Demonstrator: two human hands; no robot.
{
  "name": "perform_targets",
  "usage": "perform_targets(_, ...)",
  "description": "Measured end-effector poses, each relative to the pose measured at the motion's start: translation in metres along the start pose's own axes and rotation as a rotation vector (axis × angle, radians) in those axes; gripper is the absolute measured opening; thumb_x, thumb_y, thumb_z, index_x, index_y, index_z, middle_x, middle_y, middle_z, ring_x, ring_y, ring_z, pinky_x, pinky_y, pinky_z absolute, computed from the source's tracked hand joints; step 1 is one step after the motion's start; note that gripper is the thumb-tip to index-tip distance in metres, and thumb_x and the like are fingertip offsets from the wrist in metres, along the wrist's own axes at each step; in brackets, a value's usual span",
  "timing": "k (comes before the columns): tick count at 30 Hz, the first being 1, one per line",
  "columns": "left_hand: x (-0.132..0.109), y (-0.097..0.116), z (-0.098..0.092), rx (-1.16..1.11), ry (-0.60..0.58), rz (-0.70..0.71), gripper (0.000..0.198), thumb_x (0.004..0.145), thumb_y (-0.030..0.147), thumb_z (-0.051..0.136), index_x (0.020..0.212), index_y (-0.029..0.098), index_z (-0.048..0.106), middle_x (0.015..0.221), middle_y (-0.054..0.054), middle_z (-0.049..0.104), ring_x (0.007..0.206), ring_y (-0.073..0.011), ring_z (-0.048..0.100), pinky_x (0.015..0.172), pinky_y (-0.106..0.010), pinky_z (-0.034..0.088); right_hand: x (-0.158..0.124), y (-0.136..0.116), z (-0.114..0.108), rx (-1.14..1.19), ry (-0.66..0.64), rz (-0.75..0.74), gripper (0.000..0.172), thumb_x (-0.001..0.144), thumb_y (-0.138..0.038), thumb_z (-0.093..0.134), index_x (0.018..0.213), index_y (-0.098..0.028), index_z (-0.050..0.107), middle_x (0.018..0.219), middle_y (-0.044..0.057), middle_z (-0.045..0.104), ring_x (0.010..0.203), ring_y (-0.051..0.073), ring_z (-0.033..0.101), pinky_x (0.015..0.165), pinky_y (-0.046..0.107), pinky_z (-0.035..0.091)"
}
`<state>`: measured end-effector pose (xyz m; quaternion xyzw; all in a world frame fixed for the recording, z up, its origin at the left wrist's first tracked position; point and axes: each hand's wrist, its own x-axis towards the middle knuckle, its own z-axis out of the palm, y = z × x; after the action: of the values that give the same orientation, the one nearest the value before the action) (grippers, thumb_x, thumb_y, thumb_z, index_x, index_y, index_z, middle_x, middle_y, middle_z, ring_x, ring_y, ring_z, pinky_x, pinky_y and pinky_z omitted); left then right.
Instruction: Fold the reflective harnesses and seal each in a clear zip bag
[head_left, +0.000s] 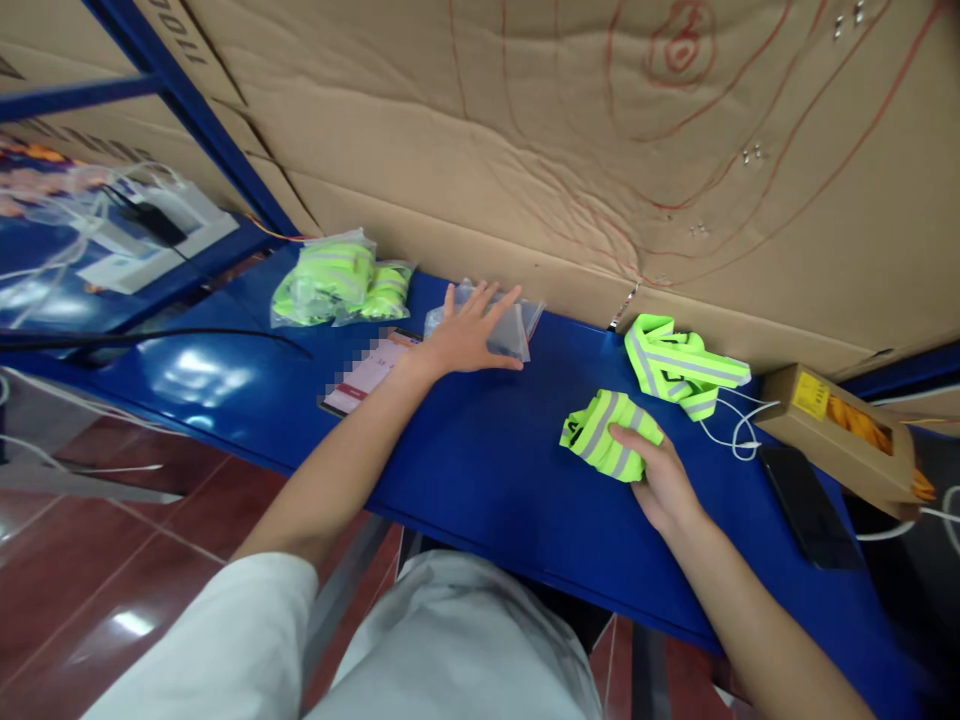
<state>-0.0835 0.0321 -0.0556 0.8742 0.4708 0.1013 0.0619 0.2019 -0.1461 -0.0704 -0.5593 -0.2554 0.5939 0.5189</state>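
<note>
The left hand (pixel 469 335) lies flat and released, fingers spread, on a small stack of clear bags (pixel 519 330) at the far edge of the worktop (pixel 487 480). The right hand (pixel 660 482) grasps a folded neon vest (pixel 600 435) with grey reflective stripes, thumb on top, near the middle of the worktop. The vest rests on the surface.

The clear bags look empty. Toward the far left corner, two more bags (pixel 334 280) each hold a folded neon piece. At the right end an open cardboard box (pixel 832 435) holds orange items that I cannot make out.

A second vest (pixel 682 365) lies loose at the far edge, just beyond the held one. A black phone (pixel 806 505) with a white cable (pixel 739 432) sits beside the box. A card (pixel 367 378) lies by the left wrist.

The worktop is glossy blue metal, backed by cardboard sheets (pixel 525 130) scrawled with red lines. Below is a red-brown tiled floor (pixel 90 585). A white power strip (pixel 154 250) sits on a shelf at left.

The box's yellow label, the card's print and the black letters on the cardboard are too small or cut off to read.
</note>
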Motion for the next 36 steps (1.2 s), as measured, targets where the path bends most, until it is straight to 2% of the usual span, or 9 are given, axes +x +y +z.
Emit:
perform_targets(2,0.001,-0.005,0.003,0.011,-0.06,-0.064,0.119,0.087,0.079,0.062,0.171,0.023,0.0,0.174,-0.024,0.02,0.162,-0.0467,0.012,0.121,-0.079,0.001,0.0,0.001,0.0,-0.025,0.003,0.001,0.062,0.068,-0.034,0.094,0.125,-0.026,0.073,0.123,0.006,0.079,0.107,0.033,0.077,0.089,0.044,0.062)
perform_targets(6,0.0,-0.002,0.005,0.046,-0.045,-0.072,0.123,0.084,0.078,0.067,0.171,0.022,0.003,0.161,-0.026,0.044,0.152,-0.0461,0.037,0.123,-0.074,0.006,0.001,0.002,0.001,-0.039,0.013,-0.013,0.062,0.067,-0.034,0.094,0.125,-0.026,0.072,0.122,0.006,0.079,0.107,0.033,0.076,0.091,0.045,0.062)
perform_targets(11,-0.011,0.026,-0.006,0.064,0.15,0.126,0.112,0.086,0.075,0.066,0.171,0.022,0.016,0.154,-0.021,0.053,0.144,-0.0401,0.047,0.128,-0.064,0.003,0.004,-0.002,0.002,0.013,0.065,-0.052,0.061,0.066,-0.032,0.094,0.123,-0.023,0.074,0.121,0.007,0.08,0.11,0.034,0.076,0.095,0.046,0.062)
perform_targets(14,-0.021,0.053,-0.004,0.037,0.187,0.302,0.111,0.085,0.076,0.068,0.17,0.021,0.022,0.148,-0.019,0.058,0.14,-0.0379,0.051,0.129,-0.059,0.006,0.006,-0.009,-0.001,0.063,0.079,-0.094,0.056,0.069,-0.034,0.093,0.121,-0.022,0.074,0.123,0.006,0.079,0.112,0.033,0.076,0.097,0.046,0.062)
perform_targets(17,-0.03,0.08,0.007,0.026,0.146,0.443,0.113,0.082,0.078,0.07,0.169,0.021,0.023,0.148,-0.019,0.058,0.139,-0.0381,0.051,0.128,-0.06,0.01,0.007,-0.015,-0.004,0.082,0.087,-0.152,0.052,0.073,-0.037,0.091,0.12,-0.025,0.074,0.128,0.004,0.077,0.116,0.032,0.075,0.097,0.044,0.063)
perform_targets(20,-0.034,0.095,0.019,0.012,0.16,0.482,0.115,0.083,0.08,0.067,0.17,0.02,0.021,0.15,-0.021,0.055,0.141,-0.0388,0.048,0.127,-0.06,0.012,0.008,-0.017,-0.005,0.05,0.095,-0.193,0.053,0.072,-0.038,0.091,0.12,-0.025,0.074,0.129,0.004,0.077,0.116,0.031,0.074,0.097,0.043,0.063)
perform_targets(25,-0.033,0.097,0.024,-0.028,0.252,0.442,0.113,0.086,0.082,0.06,0.168,0.013,0.025,0.145,-0.024,0.058,0.136,-0.0409,0.053,0.126,-0.063,0.014,0.006,-0.014,-0.007,-0.106,0.12,-0.225,0.055,0.067,-0.038,0.095,0.116,-0.025,0.075,0.117,0.003,0.08,0.105,0.029,0.076,0.094,0.041,0.061)
perform_targets(32,-0.042,0.109,0.028,-0.076,0.113,0.513,0.128,0.078,0.074,0.078,0.169,0.011,0.014,0.155,-0.026,0.051,0.144,-0.0389,0.049,0.127,-0.059,0.015,0.001,-0.005,-0.003,-0.253,0.027,-0.228,0.048,0.069,-0.046,0.094,0.108,-0.027,0.075,0.098,0.0,0.077,0.085,0.02,0.07,0.078,0.032,0.056)
perform_targets(36,-0.045,0.114,0.032,-0.081,0.085,0.505,0.125,0.082,0.068,0.078,0.168,0.008,0.01,0.147,-0.024,0.059,0.131,-0.0378,0.058,0.123,-0.056,0.023,0.002,-0.002,0.0,-0.293,0.072,-0.237,0.048,0.066,-0.048,0.094,0.105,-0.026,0.074,0.095,-0.001,0.076,0.082,0.02,0.068,0.075,0.032,0.054)
